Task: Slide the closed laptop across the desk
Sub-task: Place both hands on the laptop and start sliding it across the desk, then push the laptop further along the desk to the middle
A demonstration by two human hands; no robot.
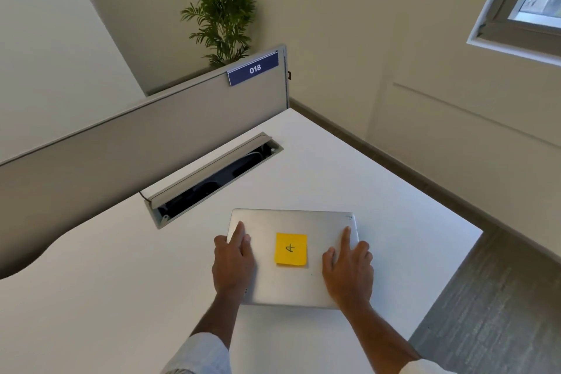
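The closed laptop point(293, 255) lies flat on the white counter point(106, 297), toward the counter's right end, with its long edges running roughly from 9 to 3 o'clock as the head camera sees it. A yellow sticky note point(290, 249) sits at the centre of its lid, between the two hands.

The left hand point(233, 264) rests on the lid's 9 o'clock side and the right hand point(347, 270) on its 3 o'clock side. The fingers point(239, 235) of both hands lie spread and flat on the metal, open rather than curled around anything; the outer ones seem to drape over the side edges. This placement suits a slide rather than a lift: palms pressing down give friction, and a hand at each end keeps the laptop from twisting as it travels.

At 11 o'clock from the laptop, nearby but apart, an open cable tray point(212, 179) is sunk into the counter, its flap raised. A grey partition point(136, 143) stands behind it with a blue label point(253, 69). The counter's right edge is close at 3 o'clock, so a push that way risks an overhang; the bare surface toward 9 o'clock looks the safer path.
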